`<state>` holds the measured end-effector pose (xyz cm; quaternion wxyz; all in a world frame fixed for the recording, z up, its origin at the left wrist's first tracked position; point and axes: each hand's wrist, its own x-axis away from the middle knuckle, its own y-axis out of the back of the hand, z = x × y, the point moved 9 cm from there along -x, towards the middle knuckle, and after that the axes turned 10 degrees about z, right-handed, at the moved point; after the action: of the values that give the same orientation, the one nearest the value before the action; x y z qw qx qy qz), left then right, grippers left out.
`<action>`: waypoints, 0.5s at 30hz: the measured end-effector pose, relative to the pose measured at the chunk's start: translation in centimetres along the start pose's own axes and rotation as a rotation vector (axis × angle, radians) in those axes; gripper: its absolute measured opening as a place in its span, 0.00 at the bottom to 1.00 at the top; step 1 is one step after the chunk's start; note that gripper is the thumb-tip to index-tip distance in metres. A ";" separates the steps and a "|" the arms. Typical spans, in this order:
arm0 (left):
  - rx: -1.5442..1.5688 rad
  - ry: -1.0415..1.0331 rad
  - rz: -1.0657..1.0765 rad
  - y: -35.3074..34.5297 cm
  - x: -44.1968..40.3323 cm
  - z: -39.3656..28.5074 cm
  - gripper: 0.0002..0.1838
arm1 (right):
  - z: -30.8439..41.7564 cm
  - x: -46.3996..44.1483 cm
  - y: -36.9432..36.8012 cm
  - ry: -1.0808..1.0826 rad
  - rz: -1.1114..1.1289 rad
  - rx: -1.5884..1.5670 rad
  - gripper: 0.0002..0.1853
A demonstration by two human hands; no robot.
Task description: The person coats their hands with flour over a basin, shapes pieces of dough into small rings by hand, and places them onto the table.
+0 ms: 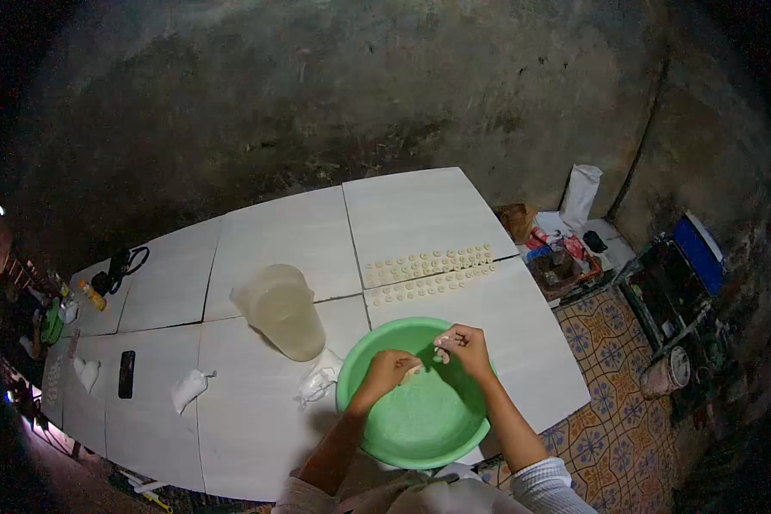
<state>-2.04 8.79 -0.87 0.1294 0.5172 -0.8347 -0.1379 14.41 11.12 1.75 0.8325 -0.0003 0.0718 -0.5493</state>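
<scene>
A green plastic basin point(413, 412) stands at the table's front edge, close to my body. Over its left inner side, my left hand point(389, 373) has its fingers closed on a pale piece of dough point(412, 372). Higher, over the right rim, my right hand point(464, 344) pinches a small pale lump at its fingertips, seemingly dough too. Behind the basin, several small round dough pieces point(428, 264) lie in rows on the white tiled table point(265, 428). Fingers partly hide what each hand holds.
Left of the basin are a translucent pitcher point(287, 313), a clear plastic bag point(319, 377), a white bag point(192, 390) and a black phone point(127, 374). A cluttered crate point(558, 272) sits beyond the table's right edge, above patterned floor tiles point(604, 385).
</scene>
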 end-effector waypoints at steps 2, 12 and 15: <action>-0.183 -0.093 0.044 -0.9 0.1 -0.3 0.10 | -0.1 0.1 -0.1 -0.017 0.009 0.016 0.04; 0.416 -0.152 0.163 -1.9 -1.3 0.3 0.13 | -0.2 -0.1 -0.5 0.060 0.010 0.126 0.08; 0.471 -0.144 0.131 -1.5 -1.2 -0.2 0.13 | -0.6 -0.2 -0.4 0.052 -0.009 0.190 0.10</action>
<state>-0.22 9.17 -1.30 -0.0459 0.4666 -0.8827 0.0326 13.93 11.23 1.16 0.8242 0.0929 0.0410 -0.5571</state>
